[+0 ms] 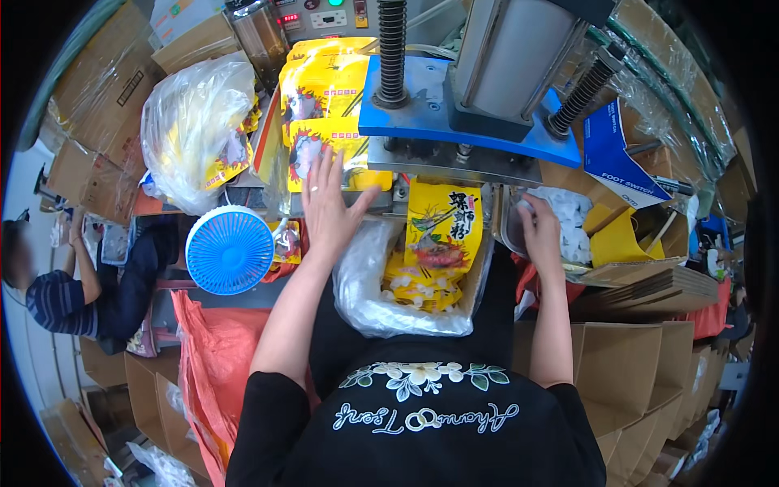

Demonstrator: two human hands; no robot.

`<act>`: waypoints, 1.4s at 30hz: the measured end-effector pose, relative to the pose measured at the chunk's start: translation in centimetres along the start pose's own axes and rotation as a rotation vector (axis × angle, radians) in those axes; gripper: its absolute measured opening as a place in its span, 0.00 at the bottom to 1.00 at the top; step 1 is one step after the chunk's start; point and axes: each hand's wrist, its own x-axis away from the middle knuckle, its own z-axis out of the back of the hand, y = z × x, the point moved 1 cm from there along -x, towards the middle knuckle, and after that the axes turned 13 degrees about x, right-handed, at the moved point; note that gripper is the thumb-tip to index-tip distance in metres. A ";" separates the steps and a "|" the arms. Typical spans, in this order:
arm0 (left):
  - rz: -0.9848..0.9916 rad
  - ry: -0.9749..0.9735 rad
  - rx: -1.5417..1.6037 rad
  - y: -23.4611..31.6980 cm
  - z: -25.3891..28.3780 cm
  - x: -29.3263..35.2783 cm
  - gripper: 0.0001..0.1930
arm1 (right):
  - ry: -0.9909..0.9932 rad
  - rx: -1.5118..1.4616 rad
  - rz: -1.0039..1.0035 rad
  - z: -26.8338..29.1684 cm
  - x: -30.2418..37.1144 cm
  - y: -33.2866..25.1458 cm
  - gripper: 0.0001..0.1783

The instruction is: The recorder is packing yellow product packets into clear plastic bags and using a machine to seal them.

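Observation:
My left hand [329,211] is open, its fingers spread over the lower end of a row of overlapping yellow printed pouches [329,134]. Curled at the edge of a clear plastic tub [511,223], my right hand [541,231] has its fingertips closed around something small and pale. White pieces [564,219] lie beside it. Between my hands, one yellow pouch [444,227] sits below the front of a blue press [487,114]. Under that pouch, a carton lined with a clear plastic bag [365,300] holds several more yellow packets [422,288].
A blue fan [230,250] stands left of my left forearm. Behind it is a plastic bag [195,130] with yellow pouches. A blue-and-white box [621,158] and flattened cartons [641,296] are at right. Another person [69,296] sits at far left.

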 end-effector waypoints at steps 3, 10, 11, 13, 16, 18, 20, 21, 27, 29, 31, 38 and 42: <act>-0.129 0.014 -0.295 0.1 1.1 2.9 0.27 | 0.166 -0.460 -0.117 -0.1 0.3 0.7 0.13; 0.222 0.033 0.441 4.6 3.4 4.9 0.03 | 0.120 -0.397 0.034 3.6 1.1 -5.5 0.12; 0.196 0.041 0.571 4.4 2.3 5.7 0.04 | 0.119 -0.387 0.089 4.1 1.2 -6.9 0.12; 0.203 -0.009 0.586 4.9 1.0 6.8 0.05 | 0.101 -0.351 0.290 4.9 1.0 -9.6 0.10; 0.166 -0.153 0.482 4.5 -1.0 8.4 0.04 | -0.037 -0.286 0.426 5.7 1.1 -11.4 0.09; 0.149 -0.213 0.515 4.9 -1.4 9.2 0.06 | -0.200 -0.292 0.513 5.2 1.1 -11.5 0.11; 0.326 -0.368 0.678 4.5 -2.2 9.7 0.08 | -0.218 -0.348 0.485 4.7 1.2 -10.8 0.10; 0.325 -0.368 0.678 4.4 -2.5 9.7 0.08 | -0.236 -0.407 0.455 4.6 1.2 -10.5 0.10; 0.242 -0.481 0.536 4.9 -3.5 8.0 0.09 | -0.249 -0.247 0.465 5.8 0.8 -9.0 0.11; 0.177 -0.440 0.545 5.2 -3.9 7.9 0.10 | -0.282 -0.257 0.453 6.1 0.7 -8.6 0.11; 0.169 -0.440 0.644 5.0 -4.8 8.4 0.10 | -0.317 -0.266 0.440 5.8 0.8 -8.6 0.12; 0.580 -0.487 0.877 3.8 -6.2 8.6 0.13 | -0.366 -0.560 0.165 3.9 0.6 -8.4 0.20; 0.692 -0.229 1.124 6.7 -6.3 5.7 0.13 | -0.093 -0.336 0.085 4.5 -0.3 -6.7 0.26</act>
